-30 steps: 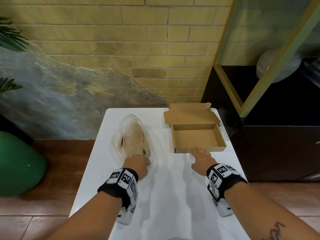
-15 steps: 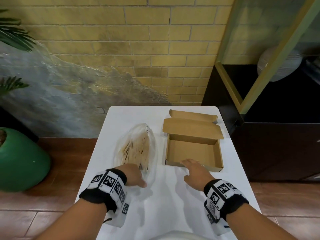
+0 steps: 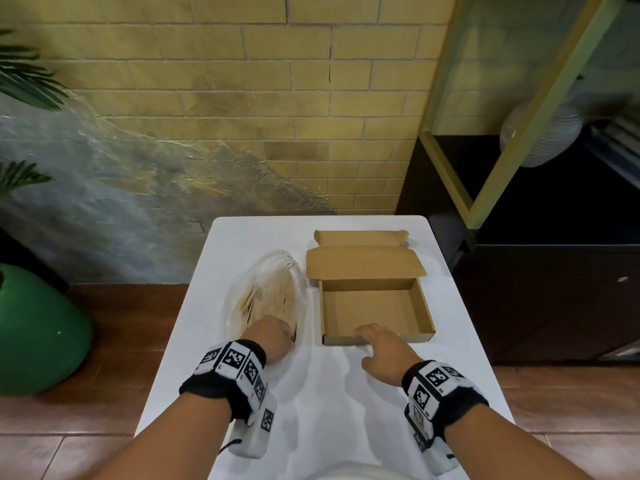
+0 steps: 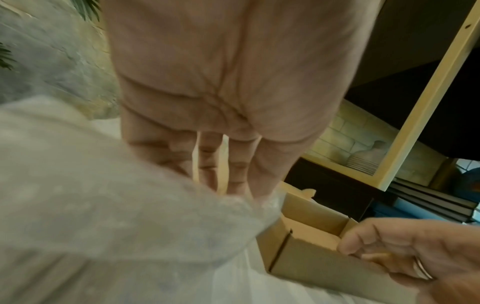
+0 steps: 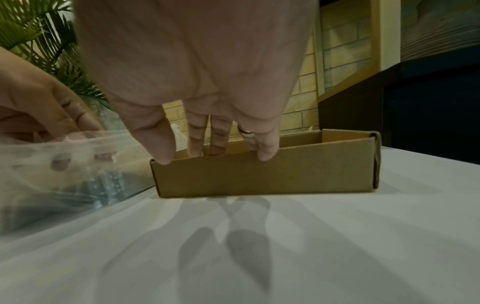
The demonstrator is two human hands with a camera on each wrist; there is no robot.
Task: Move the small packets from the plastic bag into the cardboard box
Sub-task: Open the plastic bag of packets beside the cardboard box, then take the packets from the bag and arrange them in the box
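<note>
Your right hand point(image 3: 384, 351) is spread with the fingers nearly straight, and its fingertips point(image 5: 265, 154) rest on the top edge of the near wall of the cardboard box point(image 3: 374, 306); the thumb touches the same edge near the box's left corner, and nothing is pinched. Your left hand point(image 3: 273, 336) reaches into the near, open end of the plastic bag point(image 3: 266, 296); the wrist view shows its fingers point(image 4: 210, 164) extended and slightly apart, running in under the clear film, but the tips are hidden, so you cannot tell whether they have hold of anything. The small packets point(image 3: 268, 301) lie as a pale tan stack inside the bag, just beyond that hand. The box stands just to the right of the bag, close but apart, with its tray empty and its lid point(image 3: 360, 261) folded back flat toward the wall. Both sit on the white table point(image 3: 346, 410), with bare surface between you and them and a narrow strip to the right of the box before the table edge. Past that edge stands a dark cabinet point(image 3: 554, 289) with a pale green frame. A brick wall point(image 3: 311, 98) rises behind the table, and a green pot point(image 3: 34, 327) with palm leaves sits on the floor to your left, well apart.
</note>
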